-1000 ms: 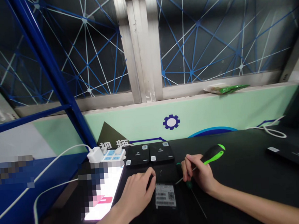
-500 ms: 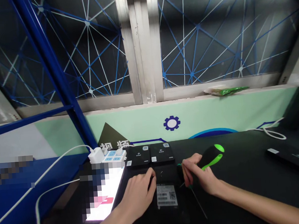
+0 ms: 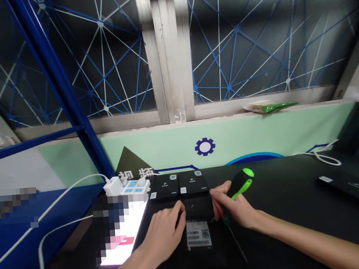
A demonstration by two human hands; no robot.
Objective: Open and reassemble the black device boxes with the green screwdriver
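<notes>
A flat black device box (image 3: 202,247) with a white barcode label (image 3: 198,234) lies on the black table (image 3: 288,200) in front of me. My left hand (image 3: 164,234) rests on its left edge, fingers curled down against it. My right hand (image 3: 232,208) is closed round a screwdriver with a black and green handle (image 3: 240,183), held steeply, its tip at the box's right edge. A second, thin screwdriver (image 3: 234,237) lies on the table below that hand.
Two more black boxes (image 3: 178,184) sit side by side behind the device. A white power strip (image 3: 130,186) with plugs and white cables is at the left, beside a lit tablet screen (image 3: 125,236). A dark flat unit (image 3: 346,186) lies far right. A green packet (image 3: 270,107) rests on the window sill.
My right hand has swung the screwdriver handle from a slanted to a steeper angle and shifted slightly left toward the box. My left hand has stayed in place.
</notes>
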